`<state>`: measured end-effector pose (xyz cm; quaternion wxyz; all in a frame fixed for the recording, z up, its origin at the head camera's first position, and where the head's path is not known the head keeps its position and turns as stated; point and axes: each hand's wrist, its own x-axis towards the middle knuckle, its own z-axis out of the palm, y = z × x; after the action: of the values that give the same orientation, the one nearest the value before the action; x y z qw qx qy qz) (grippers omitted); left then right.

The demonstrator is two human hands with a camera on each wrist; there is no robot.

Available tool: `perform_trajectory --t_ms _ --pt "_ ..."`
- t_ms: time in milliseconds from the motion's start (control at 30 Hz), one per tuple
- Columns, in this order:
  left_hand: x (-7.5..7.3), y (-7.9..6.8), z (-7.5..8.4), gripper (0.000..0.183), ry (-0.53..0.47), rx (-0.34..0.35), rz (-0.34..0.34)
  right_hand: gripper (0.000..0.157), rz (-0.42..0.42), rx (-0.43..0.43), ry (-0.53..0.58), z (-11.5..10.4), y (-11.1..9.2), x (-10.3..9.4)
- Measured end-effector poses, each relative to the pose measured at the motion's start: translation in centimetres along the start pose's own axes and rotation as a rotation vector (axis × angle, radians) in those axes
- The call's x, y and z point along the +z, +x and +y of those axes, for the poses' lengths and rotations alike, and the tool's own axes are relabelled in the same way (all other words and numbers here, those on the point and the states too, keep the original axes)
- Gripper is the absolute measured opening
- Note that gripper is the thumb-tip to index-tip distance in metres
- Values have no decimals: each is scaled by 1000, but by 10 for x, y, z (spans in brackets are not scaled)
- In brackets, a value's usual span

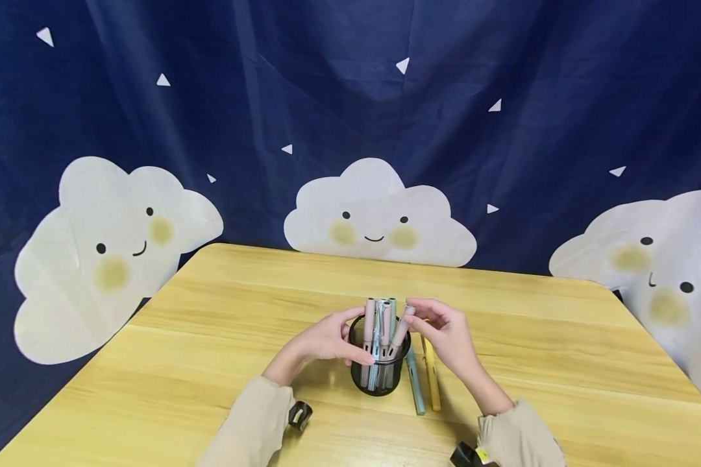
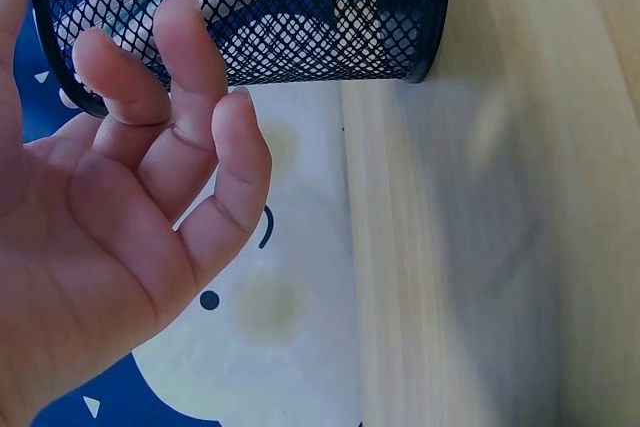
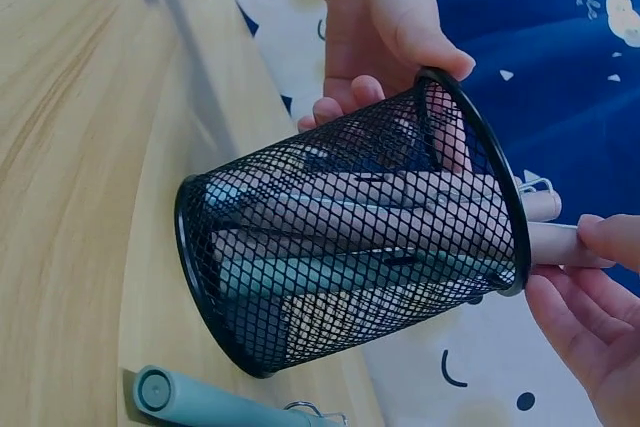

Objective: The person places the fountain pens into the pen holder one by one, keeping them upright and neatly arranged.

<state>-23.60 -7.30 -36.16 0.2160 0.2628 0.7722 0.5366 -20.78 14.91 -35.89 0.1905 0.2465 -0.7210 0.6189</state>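
A black mesh pen cup [image 1: 359, 377] stands upright on the table, holding several capped pens: pinkish-grey ones [image 1: 369, 322], a light blue one and a green one. My left hand [image 1: 327, 338] grips the cup at its left side, thumb over the front rim and fingers curled behind the mesh. At the cup's right side, my right hand [image 1: 448, 334] pinches the upper end of a greyish pen [image 1: 402, 329] between thumb and fingers. That pen leans right, with its lower part inside the cup.
Just right of the cup, a teal pen [image 1: 415, 384] and a yellow pen [image 1: 432, 383] lie on the wooden table [image 1: 210, 324]. Behind the table hangs a dark blue curtain [image 1: 339, 91] with white clouds. Black wrist bands [image 1: 300, 416] sit at both sleeves.
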Motion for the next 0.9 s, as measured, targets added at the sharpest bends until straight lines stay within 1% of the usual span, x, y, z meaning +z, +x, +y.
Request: perform_trajectory --t_ms 200,433,667,733,900 --pt "-1 0 1 87 7 1 -4 12 -6 -40 -65 0 0 0" --pt "0 0 1 87 20 3 0 12 -15 -15 -21 -1 -1 -1" --pt "0 2 1 89 10 -1 -3 12 11 -10 -26 3 -1 -6" --pt "0 1 0 89 12 -5 -2 13 11 3 -23 5 0 -8" --pt "0 0 2 89 16 -10 1 15 20 84 -18 9 -1 -14"
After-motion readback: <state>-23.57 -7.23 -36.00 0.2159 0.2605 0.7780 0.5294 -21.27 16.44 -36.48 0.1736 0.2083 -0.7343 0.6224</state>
